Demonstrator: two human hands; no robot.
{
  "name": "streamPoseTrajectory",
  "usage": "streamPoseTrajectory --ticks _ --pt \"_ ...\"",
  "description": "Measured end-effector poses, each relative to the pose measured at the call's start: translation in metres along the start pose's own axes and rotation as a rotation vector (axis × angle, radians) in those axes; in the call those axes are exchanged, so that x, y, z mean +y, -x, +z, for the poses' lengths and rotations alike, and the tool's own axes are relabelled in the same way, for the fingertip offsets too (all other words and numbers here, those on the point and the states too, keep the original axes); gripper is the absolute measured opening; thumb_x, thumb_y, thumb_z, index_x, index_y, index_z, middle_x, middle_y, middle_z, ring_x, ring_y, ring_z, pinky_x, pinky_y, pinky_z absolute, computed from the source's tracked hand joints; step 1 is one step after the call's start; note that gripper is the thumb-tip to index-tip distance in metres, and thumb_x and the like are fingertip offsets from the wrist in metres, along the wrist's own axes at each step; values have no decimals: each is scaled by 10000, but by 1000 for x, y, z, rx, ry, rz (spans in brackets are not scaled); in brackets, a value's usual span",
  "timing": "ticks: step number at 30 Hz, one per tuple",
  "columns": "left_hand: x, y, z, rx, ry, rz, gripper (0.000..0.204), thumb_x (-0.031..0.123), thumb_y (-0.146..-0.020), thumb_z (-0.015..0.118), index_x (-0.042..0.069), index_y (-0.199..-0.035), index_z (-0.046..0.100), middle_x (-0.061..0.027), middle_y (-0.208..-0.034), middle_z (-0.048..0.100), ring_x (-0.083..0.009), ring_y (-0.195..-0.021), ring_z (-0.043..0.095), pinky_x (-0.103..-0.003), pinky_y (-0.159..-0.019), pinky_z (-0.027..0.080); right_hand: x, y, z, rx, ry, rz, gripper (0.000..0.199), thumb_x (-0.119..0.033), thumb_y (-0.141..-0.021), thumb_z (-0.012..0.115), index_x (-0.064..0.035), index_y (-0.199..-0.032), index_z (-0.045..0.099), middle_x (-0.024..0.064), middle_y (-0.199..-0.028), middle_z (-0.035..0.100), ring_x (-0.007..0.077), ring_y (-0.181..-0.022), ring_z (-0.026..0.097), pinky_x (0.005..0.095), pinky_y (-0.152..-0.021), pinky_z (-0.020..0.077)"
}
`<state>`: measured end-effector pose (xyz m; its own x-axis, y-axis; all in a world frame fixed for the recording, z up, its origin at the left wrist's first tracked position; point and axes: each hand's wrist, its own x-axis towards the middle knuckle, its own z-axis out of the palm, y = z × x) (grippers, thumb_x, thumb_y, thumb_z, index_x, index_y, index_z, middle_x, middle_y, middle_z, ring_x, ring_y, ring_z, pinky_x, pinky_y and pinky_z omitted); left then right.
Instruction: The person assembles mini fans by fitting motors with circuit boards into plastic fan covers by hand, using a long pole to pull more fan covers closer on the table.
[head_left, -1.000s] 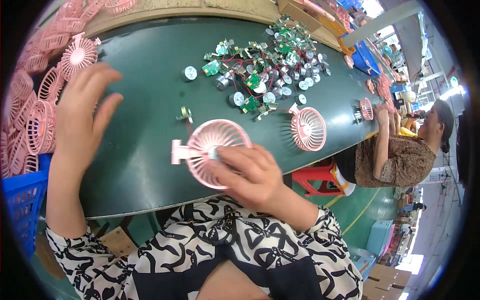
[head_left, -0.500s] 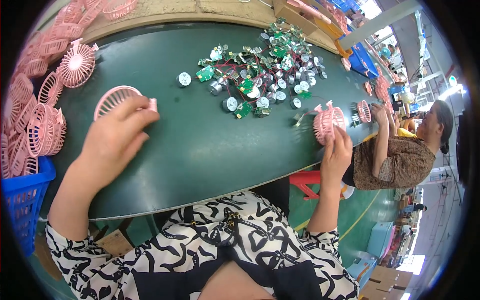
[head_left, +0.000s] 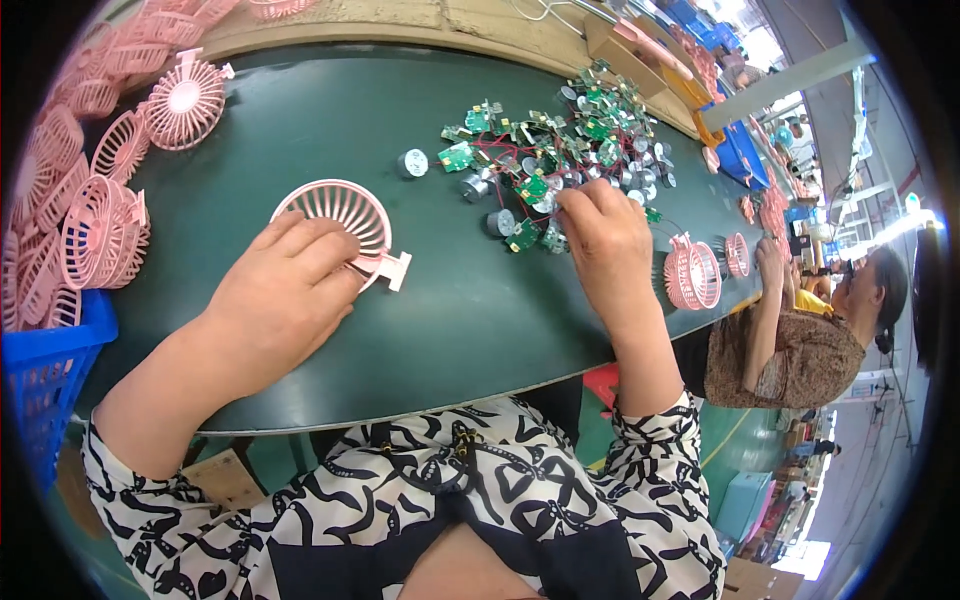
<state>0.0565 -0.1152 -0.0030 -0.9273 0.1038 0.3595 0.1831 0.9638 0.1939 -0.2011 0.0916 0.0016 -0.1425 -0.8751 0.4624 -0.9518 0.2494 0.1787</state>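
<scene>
Head view: left hand (head_left: pixel 285 290) flat on pink fan grille (head_left: pixel 335 215), fingers spread, pressing not clamped, on green belt (head_left: pixel 300 110) near front edge. Right hand (head_left: pixel 600 235) w/ fingertips pinched into motor/PCB pile (head_left: pixel 555 150); exact piece hidden. Grille prob light, stiff thin plastic, ribs fragile; best held by rim or stem tab.

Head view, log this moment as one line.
left hand: on pink fan grille | right hand: in motor and circuit board pile | green belt
</scene>
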Motion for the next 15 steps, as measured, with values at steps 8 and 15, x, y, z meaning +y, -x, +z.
streamPoseTrajectory --ticks 8,15 --pt "0 4 0 -25 -63 37 164 75 -751 616 13 -903 620 -145 -1216 557 -351 -1304 468 -546 -1106 359 12 -5 -22 340 -621 440 59 -8 -852 690 3 -842 633 61 -750 580 136 -690 540 283 -629 428" --pt "-6 2 4 2 -27 31 132 94 -767 643 44 -886 620 -139 -1260 554 -366 -1329 451 -576 -1106 352 -14 0 -9 363 -671 483 83 -22 -865 689 1 -816 626 23 -748 570 111 -698 530 253 -642 419"
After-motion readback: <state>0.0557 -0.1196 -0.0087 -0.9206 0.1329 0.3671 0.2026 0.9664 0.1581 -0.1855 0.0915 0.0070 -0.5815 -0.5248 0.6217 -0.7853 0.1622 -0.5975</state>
